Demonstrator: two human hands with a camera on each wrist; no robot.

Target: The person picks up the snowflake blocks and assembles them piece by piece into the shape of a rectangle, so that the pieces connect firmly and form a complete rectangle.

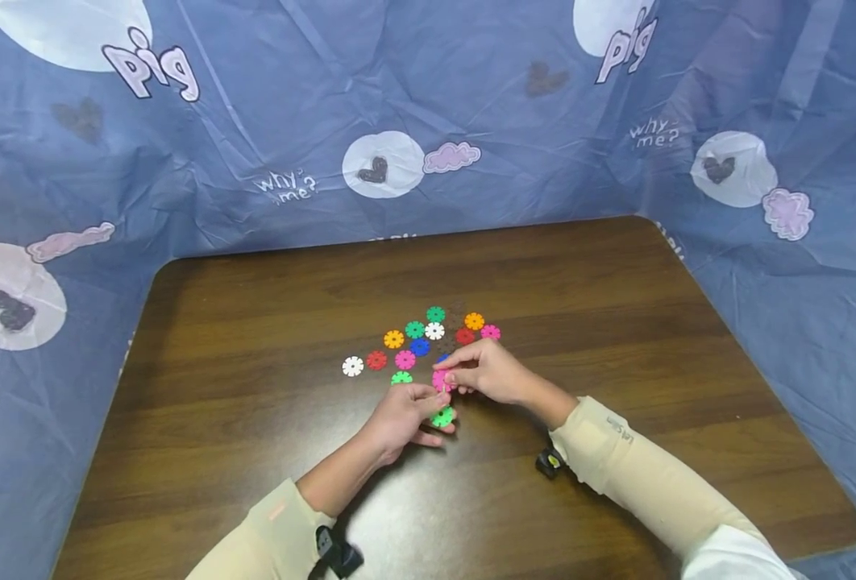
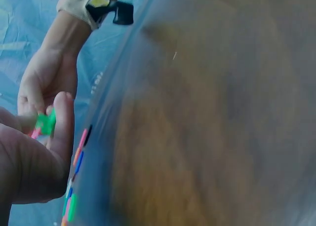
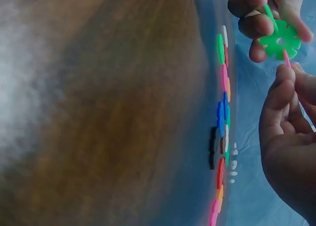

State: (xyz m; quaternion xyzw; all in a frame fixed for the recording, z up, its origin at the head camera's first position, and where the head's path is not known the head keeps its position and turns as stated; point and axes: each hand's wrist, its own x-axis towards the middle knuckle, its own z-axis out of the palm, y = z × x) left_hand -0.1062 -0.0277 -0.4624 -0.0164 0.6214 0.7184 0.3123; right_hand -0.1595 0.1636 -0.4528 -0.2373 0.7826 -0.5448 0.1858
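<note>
My left hand holds a light green notched plastic disc between thumb and fingers. A second green piece, seen edge-on in the right wrist view, stands against that disc at an angle. My right hand pinches a pink notched disc between thumb and fingertips. In the right wrist view the pink disc's edge meets the notched rim of the green disc, and the fingers hide most of it. Both hands are close together above the table, the right one just beyond the left.
Loose notched discs lie on the wooden table beyond the hands: a white disc, a red disc, an orange disc, a blue disc and several others. A blue patterned cloth hangs behind the table.
</note>
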